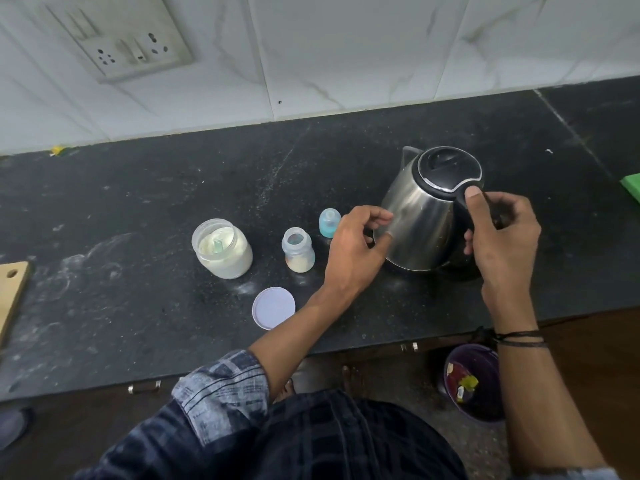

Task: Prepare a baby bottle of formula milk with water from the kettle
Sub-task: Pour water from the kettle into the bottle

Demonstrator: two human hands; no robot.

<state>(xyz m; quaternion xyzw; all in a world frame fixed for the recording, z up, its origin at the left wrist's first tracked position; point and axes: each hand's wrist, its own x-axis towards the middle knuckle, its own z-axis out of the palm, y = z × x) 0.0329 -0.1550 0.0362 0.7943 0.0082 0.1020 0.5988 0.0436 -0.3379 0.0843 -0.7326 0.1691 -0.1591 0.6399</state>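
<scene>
The baby bottle [298, 250] stands open on the dark counter [156, 188] with pale powder in its bottom, between the open jar of formula [223, 251] on its left and the steel kettle [419, 216] on its right. A blue teat cap [329, 222] stands just behind it. The right hand [502, 237] grips the kettle's black handle, thumb up by the lid. The left hand [353, 247], fingers loosely curled and holding nothing, has its fingertips at the kettle's steel side. A round lid [273, 308] lies nearer the front edge

Most of kettle handle [461, 201] behind right grip [502, 237]; wooden board [12, 292], green object [632, 188] partly off-frame.
</scene>
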